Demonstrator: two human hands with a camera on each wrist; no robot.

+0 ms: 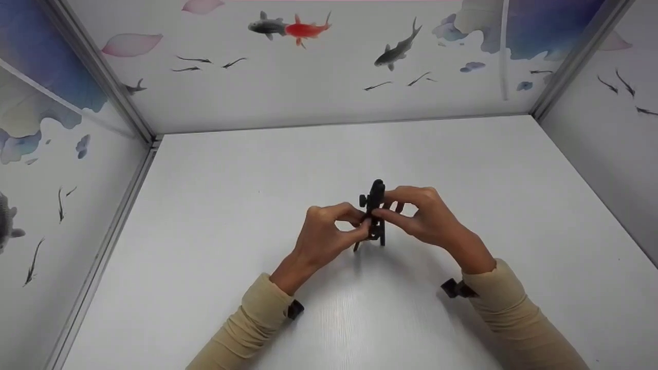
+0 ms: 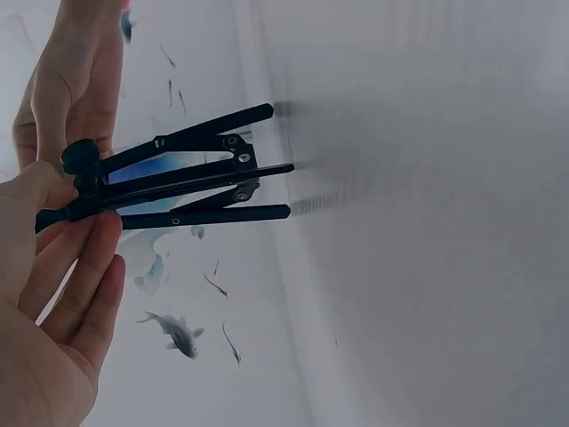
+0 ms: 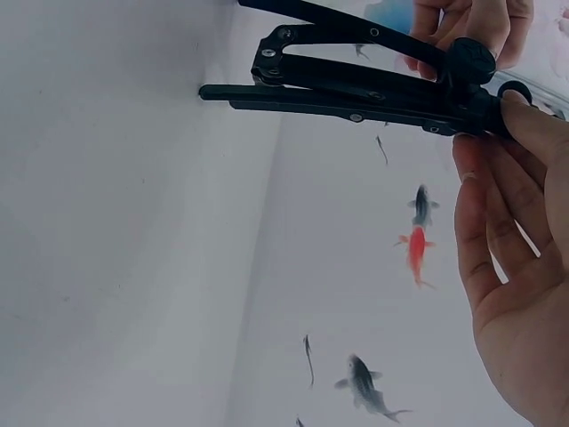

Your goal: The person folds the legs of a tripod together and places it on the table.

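A small black tripod (image 1: 378, 191) is held upright between the two hands, its legs pointing down and only slightly spread. My left hand (image 1: 323, 234) pinches it from the left, thumb and fingers around its middle. From the right, my right hand (image 1: 434, 218) grips the upper part between thumb and fingers. In the left wrist view, the tripod (image 2: 191, 182) shows its three legs, hinged braces and a round knob. The right wrist view shows the legs of the tripod (image 3: 356, 76) at the tabletop; whether every foot touches cannot be told.
The white table (image 1: 216, 267) stretches around the hands. White panels printed with fish (image 1: 396, 51) enclose its back and sides, joined by grey metal posts (image 1: 123, 103). A small black device (image 1: 457, 289) sits at the right sleeve cuff, another (image 1: 295, 310) at the left.
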